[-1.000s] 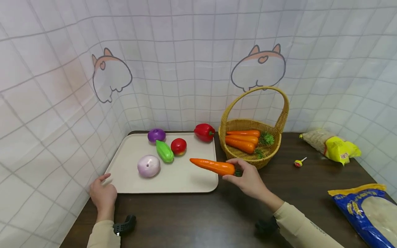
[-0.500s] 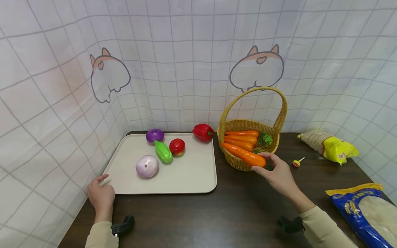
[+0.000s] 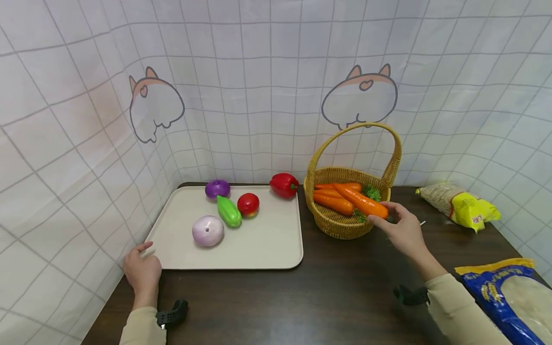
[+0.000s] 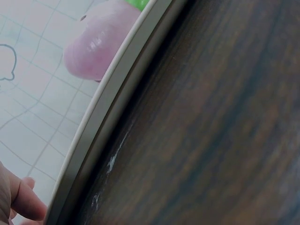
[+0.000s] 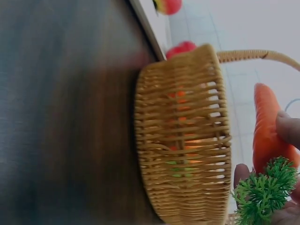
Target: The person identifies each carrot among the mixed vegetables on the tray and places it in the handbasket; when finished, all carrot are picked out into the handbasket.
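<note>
My right hand [image 3: 403, 231] pinches an orange carrot [image 3: 362, 200] near its leafy end, over the right side of a wicker basket [image 3: 340, 231]. Its tip points up and left, and its green leaves [image 5: 265, 190] show in the right wrist view. Inside the basket lie several other carrots [image 3: 333, 203] with green tops. At the near left corner of a cream tray [image 3: 258, 249], my left hand [image 3: 143, 272] rests with its fingers along the edge, holding nothing. On the tray sit a pale purple round vegetable [image 3: 208, 231], a green one [image 3: 229, 211], and a red fruit [image 3: 248, 205].
At the tray's back are a purple onion-like vegetable [image 3: 217, 189] and a red bell pepper [image 3: 284, 185]. A yellow-labelled bag [image 3: 463, 206] lies at the back right, a blue bag [image 3: 506, 297] nearer. A white tiled-pattern sheet [image 3: 258, 96] hangs behind.
My right hand has carried the carrot from over the tray's right edge rightward to above the basket, tilting its tip upward. The left hand has stayed at the tray corner.
</note>
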Motion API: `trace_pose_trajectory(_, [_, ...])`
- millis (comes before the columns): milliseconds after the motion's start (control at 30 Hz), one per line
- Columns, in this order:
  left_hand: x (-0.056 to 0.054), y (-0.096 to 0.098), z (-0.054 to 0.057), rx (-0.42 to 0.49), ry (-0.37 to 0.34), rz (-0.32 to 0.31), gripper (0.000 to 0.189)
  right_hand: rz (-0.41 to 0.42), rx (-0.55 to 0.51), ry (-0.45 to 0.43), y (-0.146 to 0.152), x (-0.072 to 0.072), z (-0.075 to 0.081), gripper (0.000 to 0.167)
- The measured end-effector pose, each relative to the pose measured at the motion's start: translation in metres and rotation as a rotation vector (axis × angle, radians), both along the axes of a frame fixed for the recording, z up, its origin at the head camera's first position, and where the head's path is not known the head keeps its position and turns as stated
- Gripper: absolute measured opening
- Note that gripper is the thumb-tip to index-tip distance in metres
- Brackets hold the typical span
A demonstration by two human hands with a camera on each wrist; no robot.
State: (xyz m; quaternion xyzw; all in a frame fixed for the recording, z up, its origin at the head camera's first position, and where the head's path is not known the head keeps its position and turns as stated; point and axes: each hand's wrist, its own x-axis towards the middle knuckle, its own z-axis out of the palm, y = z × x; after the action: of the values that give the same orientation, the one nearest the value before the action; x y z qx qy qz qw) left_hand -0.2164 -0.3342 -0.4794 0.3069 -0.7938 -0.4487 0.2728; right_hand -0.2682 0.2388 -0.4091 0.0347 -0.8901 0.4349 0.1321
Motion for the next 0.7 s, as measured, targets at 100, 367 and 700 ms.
trace_pose_trajectory(100, [0.0, 0.001, 0.0, 0.001, 0.003, 0.004, 0.05, 0.009, 0.002, -0.014, -0.001, -0.009, 0.007, 0.063])
trace_pose_trajectory(367, [0.002, 0.002, 0.003, 0.014, 0.001, 0.0, 0.05, 0.039, 0.055, -0.044, -0.012, -0.036, 0.015, 0.064])
trace_pose_trajectory(700, [0.001, 0.001, 0.003, 0.016, 0.001, -0.004, 0.05, 0.136, 0.259, -0.148, -0.023, -0.053, 0.012, 0.067])
